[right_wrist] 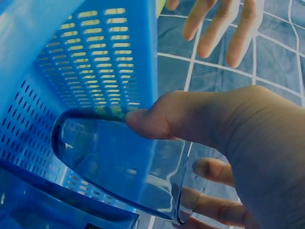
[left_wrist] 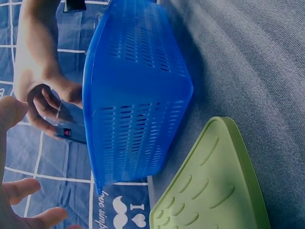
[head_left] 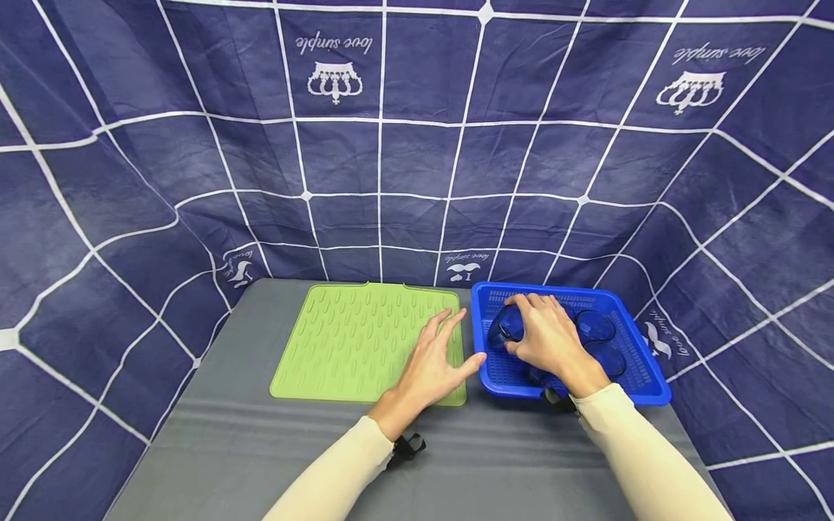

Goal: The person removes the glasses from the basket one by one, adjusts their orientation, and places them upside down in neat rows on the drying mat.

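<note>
My right hand point(head_left: 550, 336) grips a clear drinking glass point(head_left: 504, 327) at the left end of the blue plastic basket point(head_left: 478, 311). In the right wrist view the thumb lies on one side of the tilted glass point(right_wrist: 109, 155), with the fingers round the far side near its rim end. Over the right part of the green drying mat point(head_left: 352, 344) my left hand point(head_left: 430, 369) hovers with spread fingers and nothing in its grasp. Its thumb points toward the basket's near left wall.
More clear glasses point(head_left: 594, 327) stand in the basket to the right of the held one, partly hidden by my right hand. The basket and mat lie side by side on a grey cloth surface point(head_left: 221, 412). A blue checked curtain point(head_left: 417, 159) encloses the back and sides.
</note>
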Demonstrator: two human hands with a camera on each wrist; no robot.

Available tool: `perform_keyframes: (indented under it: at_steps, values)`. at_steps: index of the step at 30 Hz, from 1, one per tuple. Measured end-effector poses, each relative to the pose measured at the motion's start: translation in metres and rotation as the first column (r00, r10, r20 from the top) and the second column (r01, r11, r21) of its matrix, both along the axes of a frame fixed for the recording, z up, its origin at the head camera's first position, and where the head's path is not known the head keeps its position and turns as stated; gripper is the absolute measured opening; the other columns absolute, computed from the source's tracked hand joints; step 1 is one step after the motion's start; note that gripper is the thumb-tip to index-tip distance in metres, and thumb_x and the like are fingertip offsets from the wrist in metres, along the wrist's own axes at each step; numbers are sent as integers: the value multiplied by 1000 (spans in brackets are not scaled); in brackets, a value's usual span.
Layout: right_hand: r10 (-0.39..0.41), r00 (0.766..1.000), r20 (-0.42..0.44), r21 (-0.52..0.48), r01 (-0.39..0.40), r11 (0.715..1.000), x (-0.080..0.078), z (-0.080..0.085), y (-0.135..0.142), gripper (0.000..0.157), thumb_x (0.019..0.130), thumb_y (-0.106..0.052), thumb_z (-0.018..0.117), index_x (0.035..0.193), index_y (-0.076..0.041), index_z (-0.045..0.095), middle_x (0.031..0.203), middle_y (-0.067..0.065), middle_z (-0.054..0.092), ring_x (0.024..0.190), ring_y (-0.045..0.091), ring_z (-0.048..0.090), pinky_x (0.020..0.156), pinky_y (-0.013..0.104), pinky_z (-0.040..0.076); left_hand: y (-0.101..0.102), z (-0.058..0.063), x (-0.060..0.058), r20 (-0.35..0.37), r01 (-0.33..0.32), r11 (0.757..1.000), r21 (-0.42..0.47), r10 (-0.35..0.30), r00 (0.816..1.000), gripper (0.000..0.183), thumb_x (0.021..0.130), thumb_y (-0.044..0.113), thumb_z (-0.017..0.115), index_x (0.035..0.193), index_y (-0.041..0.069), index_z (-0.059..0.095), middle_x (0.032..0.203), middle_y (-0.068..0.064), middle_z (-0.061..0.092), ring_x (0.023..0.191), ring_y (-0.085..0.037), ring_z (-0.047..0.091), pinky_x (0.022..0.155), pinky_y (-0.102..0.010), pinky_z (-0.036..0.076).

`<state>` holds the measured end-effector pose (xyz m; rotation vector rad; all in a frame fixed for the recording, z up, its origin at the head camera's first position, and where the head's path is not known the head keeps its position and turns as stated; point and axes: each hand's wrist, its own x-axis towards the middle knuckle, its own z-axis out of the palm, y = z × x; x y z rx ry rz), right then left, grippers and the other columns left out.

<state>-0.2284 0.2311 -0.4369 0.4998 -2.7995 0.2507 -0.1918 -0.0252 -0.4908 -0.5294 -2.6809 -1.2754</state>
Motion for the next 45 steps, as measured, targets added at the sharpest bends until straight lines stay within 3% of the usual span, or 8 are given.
perform_keyframes:
  at_steps: [6,9,18,27,34,39,42,45]
  values:
    - [-48,998,-29,-93,45,995,11,4,-1,74,76,-22,104,142,-9,71,128,24,77,114,53,74,95,71,63,1,-2,-3,-29,22,999,49,-20,999,88,101,60,82,177,27,50,184,-16,46,165,-45,53,127,-70,54]
    - [-83,996,-39,-152,76,985,18,8,1,77,76,-21,103,145,-10,69,130,24,76,115,54,75,90,73,63,2,-1,-4,-24,49,996,72,-47,999,88,102,60,82,178,29,50,184,-14,46,163,-44,56,128,-69,53]
    - [-108,993,-53,-267,90,960,37,17,0,79,84,-22,100,153,-7,65,142,28,72,131,54,72,100,75,61,6,1,-9,-6,52,979,196,-52,999,84,103,54,82,177,29,51,179,-12,53,165,-39,55,133,-68,48]
    - [-64,986,-151,-376,3,927,51,22,-5,81,82,-16,102,153,-5,65,142,26,73,130,51,74,102,73,61,14,1,-16,53,77,929,362,-103,993,78,107,45,82,176,27,52,175,-14,57,156,-41,63,118,-65,63]
    - [-29,965,-260,-427,-88,900,59,23,-10,83,77,-11,105,150,-2,67,137,23,76,103,38,79,87,57,68,18,1,-20,79,85,892,444,-133,988,74,111,42,78,177,26,50,176,-16,56,154,-47,66,119,-65,62]
    - [-8,953,-304,-455,-138,880,68,22,-14,83,75,-12,106,149,-2,68,137,20,77,111,36,78,93,51,67,18,2,-20,81,93,881,465,-147,986,71,114,42,73,179,26,48,174,-16,58,146,-43,74,116,-56,66]
    - [5,946,-324,-476,-167,863,73,20,-17,84,74,-12,106,148,-3,69,138,17,77,114,33,78,97,31,66,18,4,-19,99,93,867,490,-162,982,69,116,41,70,179,27,46,174,-18,58,141,-42,77,112,-52,68]
    - [21,939,-344,-510,-205,836,77,19,-21,85,73,-10,107,149,-3,69,139,16,76,115,31,79,101,14,61,18,7,-18,110,107,834,541,-196,974,66,118,36,69,179,27,46,167,-23,59,133,-42,80,104,-45,72]
